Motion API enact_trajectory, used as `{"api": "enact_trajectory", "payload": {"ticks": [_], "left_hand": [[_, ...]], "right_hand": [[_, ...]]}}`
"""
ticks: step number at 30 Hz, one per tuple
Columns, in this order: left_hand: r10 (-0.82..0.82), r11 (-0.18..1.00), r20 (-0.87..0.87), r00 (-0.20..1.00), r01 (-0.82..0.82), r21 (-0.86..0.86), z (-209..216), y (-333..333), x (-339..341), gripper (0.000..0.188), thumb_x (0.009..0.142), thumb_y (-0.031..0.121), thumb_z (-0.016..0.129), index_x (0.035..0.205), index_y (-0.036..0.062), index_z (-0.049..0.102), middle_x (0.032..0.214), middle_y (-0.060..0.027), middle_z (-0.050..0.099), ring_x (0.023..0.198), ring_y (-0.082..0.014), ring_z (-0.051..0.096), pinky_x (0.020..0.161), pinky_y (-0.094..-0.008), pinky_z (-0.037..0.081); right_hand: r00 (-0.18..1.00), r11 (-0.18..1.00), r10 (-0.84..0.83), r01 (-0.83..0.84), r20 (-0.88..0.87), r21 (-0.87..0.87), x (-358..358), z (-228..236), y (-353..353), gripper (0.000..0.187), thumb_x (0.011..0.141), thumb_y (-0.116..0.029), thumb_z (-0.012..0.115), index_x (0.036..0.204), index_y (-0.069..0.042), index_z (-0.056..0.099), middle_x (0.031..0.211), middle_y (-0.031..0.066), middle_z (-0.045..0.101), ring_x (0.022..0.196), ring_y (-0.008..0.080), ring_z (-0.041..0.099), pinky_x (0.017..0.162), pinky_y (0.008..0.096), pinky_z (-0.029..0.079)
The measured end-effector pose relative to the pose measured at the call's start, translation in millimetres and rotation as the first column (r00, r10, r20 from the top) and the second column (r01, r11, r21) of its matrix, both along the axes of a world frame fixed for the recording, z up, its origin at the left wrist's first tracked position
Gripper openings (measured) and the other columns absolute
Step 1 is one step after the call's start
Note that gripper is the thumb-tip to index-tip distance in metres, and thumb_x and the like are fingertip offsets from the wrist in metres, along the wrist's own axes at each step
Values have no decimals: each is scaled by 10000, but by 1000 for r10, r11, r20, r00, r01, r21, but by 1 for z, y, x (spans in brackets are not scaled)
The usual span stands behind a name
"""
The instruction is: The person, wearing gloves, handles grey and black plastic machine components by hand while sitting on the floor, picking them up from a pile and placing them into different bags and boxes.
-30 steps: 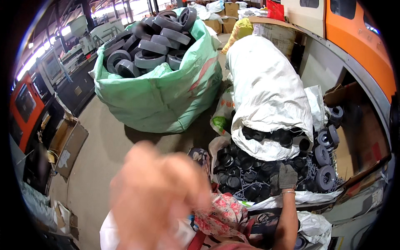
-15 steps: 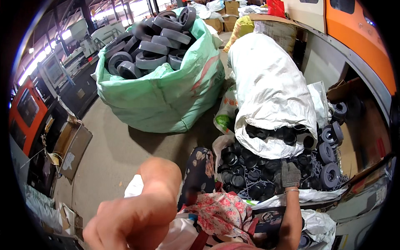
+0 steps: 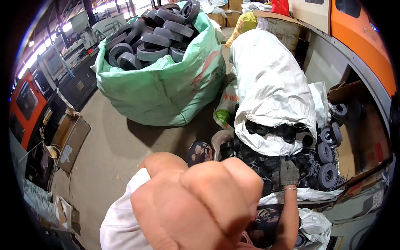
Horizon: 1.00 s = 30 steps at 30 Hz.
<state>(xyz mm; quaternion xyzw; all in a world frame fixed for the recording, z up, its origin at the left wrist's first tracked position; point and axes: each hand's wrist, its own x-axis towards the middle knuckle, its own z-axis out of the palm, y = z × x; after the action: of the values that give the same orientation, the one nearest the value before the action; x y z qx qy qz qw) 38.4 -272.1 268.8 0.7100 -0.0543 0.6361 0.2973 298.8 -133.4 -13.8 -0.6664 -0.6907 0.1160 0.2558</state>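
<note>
Close in front of the camera, my bare left hand (image 3: 198,198) is curled into a fist, its forearm bent back toward me. Whatever it may hold is hidden behind the knuckles. My right hand (image 3: 288,173), in a grey knitted glove with a bracelet at the wrist, rests on a pile of round black plastic parts (image 3: 250,157). Its fingertips are lost among the dark parts. Right beside that hand lie grey wheel rings (image 3: 327,175). Just beyond it, a large white woven sack (image 3: 271,79) lies with its mouth toward me, more black parts showing inside.
A big green sack (image 3: 162,91) heaped with grey wheel rings (image 3: 154,52) stands at the far left. An opened cardboard box (image 3: 360,125) borders the pile on the right, beside an orange and white machine (image 3: 362,37). Another carton (image 3: 73,143) sits at left on the concrete floor (image 3: 106,166).
My left fist has swung from the lower left to the middle, now covering my lap and part of the pile. My right hand stays in nearly the same place on the black parts.
</note>
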Motion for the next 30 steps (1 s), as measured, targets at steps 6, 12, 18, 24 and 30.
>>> {"api": "enact_trajectory", "payload": {"ticks": [6,12,18,24,30], "left_hand": [[-124,905,-215,969,199,376,26,41,-22,136,829,286,605,919,207,671,849,56,472,866,-117,396,838,-315,315],[-91,990,107,990,77,121,-5,13,-23,105,702,87,678,700,170,614,772,45,457,803,-102,417,723,-277,313],[-1,1000,77,997,1,10,-6,25,-19,185,658,77,731,622,183,583,766,55,439,813,-112,433,763,-283,310],[-75,978,76,994,88,-188,24,8,14,247,753,196,673,570,179,507,719,54,414,744,-113,431,727,-307,337],[-69,932,83,994,94,-351,31,-10,13,249,751,145,647,575,175,474,699,51,407,682,-100,414,698,-270,331]], "right_hand": [[994,999,-32,32,105,4,22,-4,3,281,865,-297,453,817,-45,569,787,164,563,749,351,551,640,430,433],[996,998,16,-21,84,65,15,-2,2,320,859,-325,471,760,-34,561,765,184,571,733,380,547,635,444,431],[996,997,-70,70,62,-6,17,5,-3,336,864,-329,476,735,-32,566,769,191,584,738,389,555,626,447,432],[998,999,6,-5,57,-31,18,-1,2,402,853,-414,463,736,-42,560,775,196,580,745,397,550,644,469,427],[999,998,-34,33,35,46,21,-14,7,377,857,-381,479,754,-27,559,759,208,571,738,399,548,633,462,430]]}}
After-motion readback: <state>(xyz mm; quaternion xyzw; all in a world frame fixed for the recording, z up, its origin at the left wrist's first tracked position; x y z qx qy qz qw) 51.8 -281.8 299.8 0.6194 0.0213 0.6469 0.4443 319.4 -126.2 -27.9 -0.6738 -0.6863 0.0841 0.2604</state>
